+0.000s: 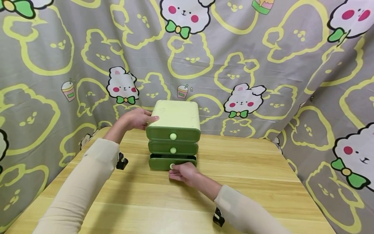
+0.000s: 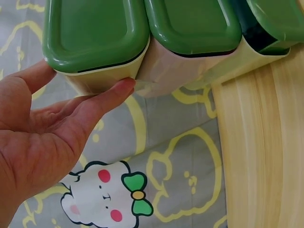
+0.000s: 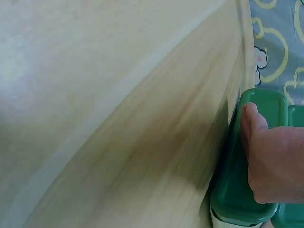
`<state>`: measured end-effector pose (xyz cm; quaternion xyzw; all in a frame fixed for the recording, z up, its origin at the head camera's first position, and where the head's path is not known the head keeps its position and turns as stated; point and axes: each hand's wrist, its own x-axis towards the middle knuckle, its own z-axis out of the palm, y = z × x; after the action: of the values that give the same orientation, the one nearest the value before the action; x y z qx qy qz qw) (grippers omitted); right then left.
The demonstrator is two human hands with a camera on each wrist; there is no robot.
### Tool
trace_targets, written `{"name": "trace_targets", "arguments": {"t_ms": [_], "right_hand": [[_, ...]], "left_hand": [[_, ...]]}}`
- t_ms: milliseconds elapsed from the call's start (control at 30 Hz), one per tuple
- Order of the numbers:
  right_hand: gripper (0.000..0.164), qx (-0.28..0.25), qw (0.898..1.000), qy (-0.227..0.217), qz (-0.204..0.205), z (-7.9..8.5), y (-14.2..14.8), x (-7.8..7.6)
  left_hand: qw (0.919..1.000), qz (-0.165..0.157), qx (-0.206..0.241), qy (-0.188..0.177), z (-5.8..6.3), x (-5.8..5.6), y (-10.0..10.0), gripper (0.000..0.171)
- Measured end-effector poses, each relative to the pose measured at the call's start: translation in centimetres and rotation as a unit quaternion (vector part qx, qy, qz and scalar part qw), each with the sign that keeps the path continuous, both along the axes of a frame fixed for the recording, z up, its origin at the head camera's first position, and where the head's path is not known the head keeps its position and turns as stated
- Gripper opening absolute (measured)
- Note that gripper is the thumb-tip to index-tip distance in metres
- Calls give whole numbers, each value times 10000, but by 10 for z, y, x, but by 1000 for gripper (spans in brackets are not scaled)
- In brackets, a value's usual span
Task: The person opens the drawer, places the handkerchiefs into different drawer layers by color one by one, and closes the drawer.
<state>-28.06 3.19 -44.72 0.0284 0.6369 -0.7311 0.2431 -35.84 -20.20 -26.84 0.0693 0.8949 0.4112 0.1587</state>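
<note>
A small three-drawer cabinet with a pale yellow-green body and dark green drawer fronts stands on the wooden table. My left hand holds its upper left side, thumb on the top and fingers against the side wall. In the left wrist view, a fingertip meets the side wall of the top tier. Down at the bottom drawer, pulled slightly out, my right hand pinches the round pale knob. A dark gap shows above that drawer's front. The middle drawer and top drawer are closed.
The wooden table spreads out around the cabinet. Close behind and along both sides hangs a grey curtain with bear and rabbit prints. A black strap piece is by the left cuff, another by the right.
</note>
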Motion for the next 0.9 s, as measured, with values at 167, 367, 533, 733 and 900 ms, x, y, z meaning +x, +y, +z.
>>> {"name": "trace_targets", "arguments": {"t_ms": [167,367,533,733,900], "right_hand": [[27,-116,9999,-34,-87,-4,-2,-9],[26,-196,9997,-27,-161,-4,-2,-17],[24,-286,9994,-51,-180,-6,-2,-22],[23,-339,9992,-73,-200,-7,-3,-26],[22,-359,9991,-88,-218,-9,-3,-26]], "left_hand": [[10000,-35,-4,-75,1,-2,0,59],[9999,-41,13,-130,4,-3,2,56],[9998,-48,5,-181,8,-3,3,52],[9998,-49,-44,-193,9,-4,3,49],[9998,-50,-60,-176,9,-4,2,48]]}}
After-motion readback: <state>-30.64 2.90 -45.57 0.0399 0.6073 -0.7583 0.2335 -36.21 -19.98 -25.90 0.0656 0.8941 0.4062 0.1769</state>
